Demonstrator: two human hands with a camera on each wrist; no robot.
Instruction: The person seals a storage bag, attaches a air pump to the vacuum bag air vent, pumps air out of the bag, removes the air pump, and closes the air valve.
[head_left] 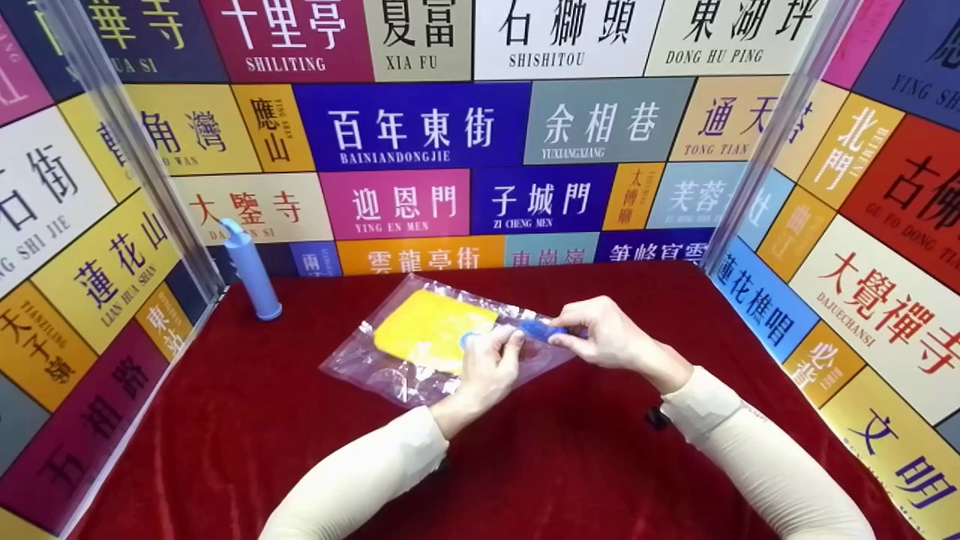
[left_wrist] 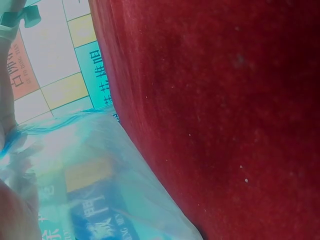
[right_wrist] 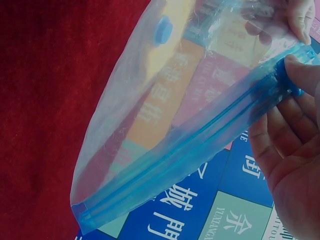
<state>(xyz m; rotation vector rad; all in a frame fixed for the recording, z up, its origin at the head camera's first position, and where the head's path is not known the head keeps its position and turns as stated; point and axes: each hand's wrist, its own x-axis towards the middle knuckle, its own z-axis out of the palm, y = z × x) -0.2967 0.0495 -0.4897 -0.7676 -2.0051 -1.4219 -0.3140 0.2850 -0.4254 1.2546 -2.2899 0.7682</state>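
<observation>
Right-hand grip (head_left: 609, 336) is pinched on a blue plastic slider (right_wrist: 283, 77); a transparent plastic zip bag (head_left: 351, 365), flat yellow piece (head_left: 412, 326) inside, is pinched by the left-hand grip (head_left: 487, 367) above the red velvety counter (head_left: 225, 427).

Both hands (head_left: 489, 371) (head_left: 611, 334) close together in pinch grips

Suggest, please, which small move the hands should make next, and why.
Perhaps the bare right hand should draw the blue plastic slider along the long blue zip strip of the clear plastic bag, away from the bare left hand. The right hand pinches the slider, and much strip stretches beyond it.
</observation>
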